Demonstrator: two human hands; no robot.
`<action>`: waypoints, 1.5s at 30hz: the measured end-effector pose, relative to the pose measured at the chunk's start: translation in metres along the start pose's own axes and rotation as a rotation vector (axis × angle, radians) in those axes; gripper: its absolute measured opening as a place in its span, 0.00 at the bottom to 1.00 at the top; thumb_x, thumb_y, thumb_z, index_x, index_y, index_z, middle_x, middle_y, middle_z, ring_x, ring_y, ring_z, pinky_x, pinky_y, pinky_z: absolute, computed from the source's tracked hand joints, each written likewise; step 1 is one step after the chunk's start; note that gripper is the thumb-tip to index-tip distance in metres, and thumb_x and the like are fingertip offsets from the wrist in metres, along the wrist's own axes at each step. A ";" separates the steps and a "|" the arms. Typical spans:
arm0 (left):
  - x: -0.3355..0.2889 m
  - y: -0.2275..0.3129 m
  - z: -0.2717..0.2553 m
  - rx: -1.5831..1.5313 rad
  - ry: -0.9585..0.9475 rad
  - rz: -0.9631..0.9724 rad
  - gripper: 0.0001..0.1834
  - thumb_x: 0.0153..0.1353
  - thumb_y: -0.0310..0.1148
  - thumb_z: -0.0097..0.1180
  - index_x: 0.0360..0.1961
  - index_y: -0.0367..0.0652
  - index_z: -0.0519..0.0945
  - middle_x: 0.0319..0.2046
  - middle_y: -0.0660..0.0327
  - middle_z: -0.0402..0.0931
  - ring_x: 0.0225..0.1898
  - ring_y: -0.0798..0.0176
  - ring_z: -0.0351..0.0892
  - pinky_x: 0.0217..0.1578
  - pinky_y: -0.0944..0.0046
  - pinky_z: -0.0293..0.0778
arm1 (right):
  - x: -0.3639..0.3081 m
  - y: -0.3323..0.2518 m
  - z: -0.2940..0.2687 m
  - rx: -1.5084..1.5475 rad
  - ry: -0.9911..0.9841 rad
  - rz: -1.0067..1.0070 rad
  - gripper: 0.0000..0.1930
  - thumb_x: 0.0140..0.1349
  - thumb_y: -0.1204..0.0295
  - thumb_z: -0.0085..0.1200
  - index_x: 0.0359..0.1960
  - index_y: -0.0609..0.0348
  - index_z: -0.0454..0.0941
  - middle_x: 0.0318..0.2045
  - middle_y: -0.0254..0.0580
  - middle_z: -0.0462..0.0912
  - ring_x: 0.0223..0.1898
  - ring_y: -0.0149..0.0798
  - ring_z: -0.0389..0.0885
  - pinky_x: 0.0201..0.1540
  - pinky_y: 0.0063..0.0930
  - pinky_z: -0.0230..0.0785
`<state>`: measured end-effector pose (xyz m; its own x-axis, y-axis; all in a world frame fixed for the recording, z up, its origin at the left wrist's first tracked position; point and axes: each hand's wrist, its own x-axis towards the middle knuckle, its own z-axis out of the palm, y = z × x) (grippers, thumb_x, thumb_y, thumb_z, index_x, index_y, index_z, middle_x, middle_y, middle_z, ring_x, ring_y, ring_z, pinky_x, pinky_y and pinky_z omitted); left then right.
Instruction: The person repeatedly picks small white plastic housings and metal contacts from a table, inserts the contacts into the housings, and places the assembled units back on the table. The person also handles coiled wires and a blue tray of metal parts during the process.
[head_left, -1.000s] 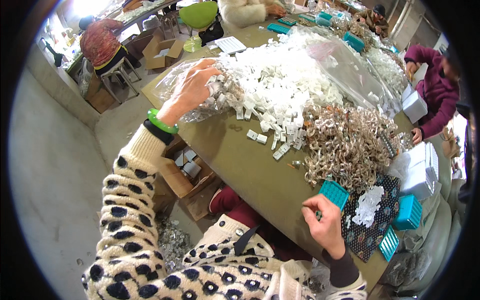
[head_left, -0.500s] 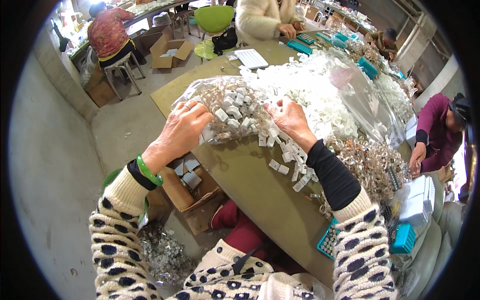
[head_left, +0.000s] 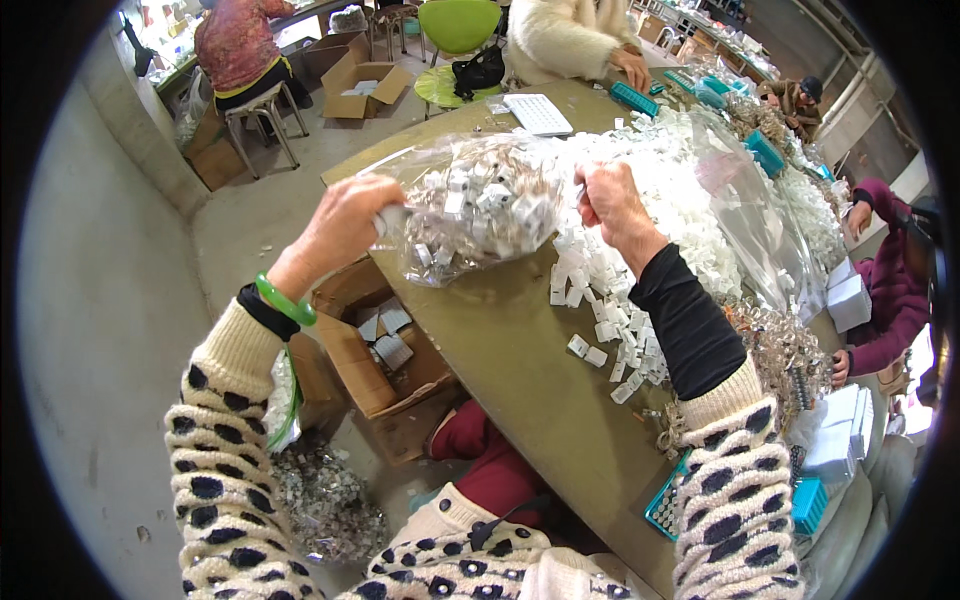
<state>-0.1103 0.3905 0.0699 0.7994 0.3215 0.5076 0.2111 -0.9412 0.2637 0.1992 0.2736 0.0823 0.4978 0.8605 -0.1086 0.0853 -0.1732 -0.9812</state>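
Note:
A clear plastic bag [head_left: 425,262] of small white plastic parts and tan, wiry-looking bits hangs stretched between my hands over the table's left edge. My left hand [head_left: 348,222] is closed on the bag's left side. On the right, my right hand [head_left: 612,205] is closed at the bag's other side, its fingers curled; the exact grip there is blurred. Below and right of the bag, loose white plastic pieces [head_left: 625,335] trail across the olive table [head_left: 500,370], joining a large white heap [head_left: 660,190] behind my right hand.
An open cardboard box [head_left: 355,375] with grey-white blocks stands below the table's left edge, near a bag of scraps [head_left: 325,505]. Teal trays [head_left: 765,155] and a clear plastic sheet [head_left: 750,240] lie among the parts. Co-workers sit across and right; a green chair [head_left: 458,28] stands behind.
The bag has been pulled up and spread wider, its contents smeared by motion. My left hand has moved slightly left, my right hand slightly right. The view has shifted a little.

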 end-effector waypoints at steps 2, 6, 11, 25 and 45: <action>-0.007 0.005 -0.002 -0.004 0.015 -0.016 0.08 0.50 0.19 0.55 0.33 0.35 0.76 0.33 0.50 0.79 0.40 0.44 0.78 0.47 0.53 0.73 | 0.000 0.007 -0.005 0.093 0.046 -0.047 0.13 0.62 0.71 0.52 0.21 0.64 0.72 0.13 0.38 0.70 0.09 0.31 0.66 0.10 0.26 0.55; -0.014 0.021 -0.007 0.013 0.019 0.129 0.11 0.43 0.16 0.56 0.31 0.36 0.76 0.31 0.55 0.79 0.45 0.49 0.78 0.61 0.48 0.68 | -0.003 0.014 -0.023 0.070 0.111 0.033 0.13 0.62 0.71 0.52 0.21 0.66 0.74 0.14 0.39 0.72 0.09 0.31 0.68 0.11 0.25 0.57; -0.016 0.029 -0.015 0.183 -0.028 0.214 0.16 0.37 0.14 0.56 0.31 0.39 0.77 0.33 0.58 0.78 0.50 0.53 0.77 0.68 0.43 0.59 | -0.008 0.005 -0.024 -0.232 -0.096 -0.098 0.14 0.63 0.67 0.53 0.20 0.60 0.75 0.13 0.35 0.73 0.10 0.30 0.71 0.12 0.24 0.60; 0.000 0.026 -0.024 -0.061 0.057 0.091 0.07 0.44 0.17 0.54 0.26 0.34 0.72 0.27 0.49 0.75 0.33 0.45 0.75 0.34 0.55 0.72 | 0.050 -0.012 0.011 -0.862 0.234 -0.537 0.20 0.65 0.60 0.48 0.25 0.62 0.84 0.28 0.56 0.83 0.33 0.59 0.82 0.40 0.47 0.74; -0.014 0.011 -0.020 0.065 0.030 0.071 0.07 0.51 0.18 0.59 0.33 0.34 0.77 0.37 0.52 0.79 0.58 0.42 0.75 0.52 0.49 0.72 | 0.036 -0.018 -0.009 -0.789 0.192 -0.563 0.18 0.63 0.58 0.59 0.25 0.64 0.81 0.24 0.55 0.83 0.29 0.57 0.81 0.34 0.42 0.71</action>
<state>-0.1301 0.3778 0.0821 0.7968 0.2557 0.5475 0.1914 -0.9662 0.1726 0.2239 0.3036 0.0977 0.3338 0.8348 0.4377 0.8690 -0.0926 -0.4861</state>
